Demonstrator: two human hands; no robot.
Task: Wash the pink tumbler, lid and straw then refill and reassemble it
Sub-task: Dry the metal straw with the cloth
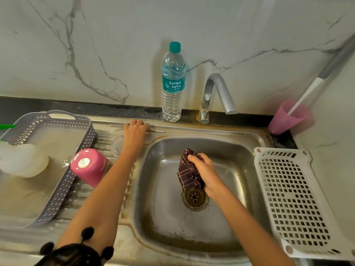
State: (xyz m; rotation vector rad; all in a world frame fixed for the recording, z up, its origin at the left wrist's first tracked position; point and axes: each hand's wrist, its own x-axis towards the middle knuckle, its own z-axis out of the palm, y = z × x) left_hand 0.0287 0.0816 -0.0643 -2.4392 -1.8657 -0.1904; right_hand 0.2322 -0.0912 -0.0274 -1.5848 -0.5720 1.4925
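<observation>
1. Now the right hand [203, 169] grips a dark checked cloth [187, 169], with the fingers closed tight around it, just above the drain [195, 197] of the sink [240, 150].
2. The left hand [135, 132] lies over the metal straw [156, 131] on the sink rim, at 11 o'clock from the basin. Its fingers are bent, but I cannot tell if they really hold the straw.
3. The pink tumbler [90, 166] stands upside down on the draining board [80, 200], at 9 o'clock from the basin, just beside a grey basket [57, 121].
4. The clear lid [116, 145] lies flat between the tumbler and the left hand.
5. A water bottle [172, 83] stands at 12 o'clock, near the tap [217, 89].
</observation>
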